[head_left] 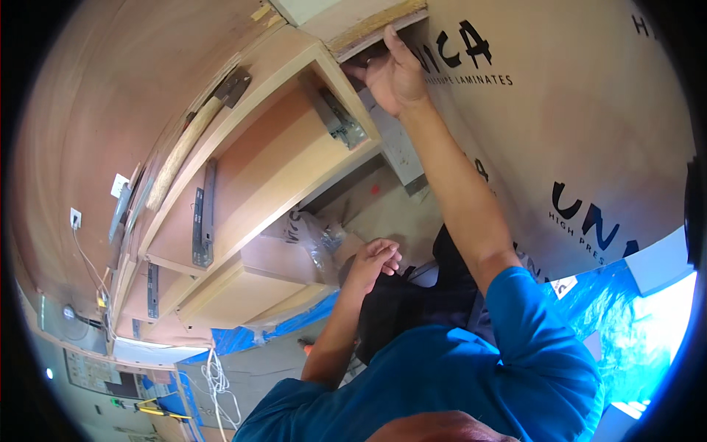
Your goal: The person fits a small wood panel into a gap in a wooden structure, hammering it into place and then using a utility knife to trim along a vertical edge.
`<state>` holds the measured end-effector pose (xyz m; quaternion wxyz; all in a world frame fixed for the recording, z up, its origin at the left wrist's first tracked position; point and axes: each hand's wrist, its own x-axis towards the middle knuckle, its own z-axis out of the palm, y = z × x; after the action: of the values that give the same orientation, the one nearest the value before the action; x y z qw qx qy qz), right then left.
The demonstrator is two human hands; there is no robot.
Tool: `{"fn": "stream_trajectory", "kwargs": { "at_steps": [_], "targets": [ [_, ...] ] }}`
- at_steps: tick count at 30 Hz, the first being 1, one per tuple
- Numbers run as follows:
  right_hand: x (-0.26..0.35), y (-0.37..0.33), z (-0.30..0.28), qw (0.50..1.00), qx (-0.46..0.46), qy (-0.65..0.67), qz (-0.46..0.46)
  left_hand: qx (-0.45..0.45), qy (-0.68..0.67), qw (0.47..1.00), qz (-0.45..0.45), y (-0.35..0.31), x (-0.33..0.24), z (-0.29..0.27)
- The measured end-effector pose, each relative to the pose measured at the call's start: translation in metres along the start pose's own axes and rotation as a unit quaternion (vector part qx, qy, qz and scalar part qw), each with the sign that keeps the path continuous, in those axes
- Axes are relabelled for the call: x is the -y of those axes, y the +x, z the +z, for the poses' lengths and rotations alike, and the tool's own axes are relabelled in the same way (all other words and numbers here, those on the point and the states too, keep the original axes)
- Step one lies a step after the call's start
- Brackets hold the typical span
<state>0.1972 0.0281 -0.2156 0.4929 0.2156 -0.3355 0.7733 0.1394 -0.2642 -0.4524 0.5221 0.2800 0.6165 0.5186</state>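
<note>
At the top of the head view, my right hand (398, 79) is raised to the raw edge of a wooden board (377, 28). Its thumb lies against that edge, while the other fingers reach into the dark gap below and are partly hidden. Lower down, my left hand (373, 265) hovers in front of my body with its fingers curled together; whatever is in them, if anything, cannot be made out. To the left runs an open wooden cabinet frame (254, 236), with a metal drawer slide (335, 118) fixed inside near my right hand.
A hammer (184, 151) lies along the cabinet's left side. More drawer slides (202, 214) line the compartments. A large printed brown panel (589, 125) stands to the right. Clear plastic wrap (320, 239) lies by the cabinet. Blue sheeting (626, 324) and a white cable (216, 379) are lower down.
</note>
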Motion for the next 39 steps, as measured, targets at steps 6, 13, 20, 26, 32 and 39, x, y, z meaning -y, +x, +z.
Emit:
{"fn": "stream_trajectory", "kwargs": {
  "at_steps": [6,13,20,26,32,39],
  "targets": [
    [-0.008,0.015,-0.007,0.993,0.056,0.105,-0.022,-0.019,0.039,0.999,-0.020,-0.004,0.017,-0.010],
    [-0.010,0.014,0.001,0.994,0.032,0.086,-0.065,-0.057,-0.002,0.998,-0.030,-0.017,0.058,-0.039],
    [-0.021,0.018,-0.002,0.998,0.033,0.009,-0.056,-0.097,-0.037,0.994,-0.038,-0.025,0.084,-0.054],
    [-0.033,0.029,-0.006,0.998,0.008,0.014,-0.055,-0.096,-0.053,0.993,-0.041,-0.017,0.084,-0.050],
    [-0.030,0.031,-0.012,0.997,0.047,0.025,-0.061,-0.109,-0.048,0.992,-0.031,-0.015,0.072,-0.046],
    [-0.030,0.031,-0.016,0.995,0.072,0.035,-0.060,-0.120,0.193,0.928,0.295,-0.023,-0.108,0.002]
  ]
}}
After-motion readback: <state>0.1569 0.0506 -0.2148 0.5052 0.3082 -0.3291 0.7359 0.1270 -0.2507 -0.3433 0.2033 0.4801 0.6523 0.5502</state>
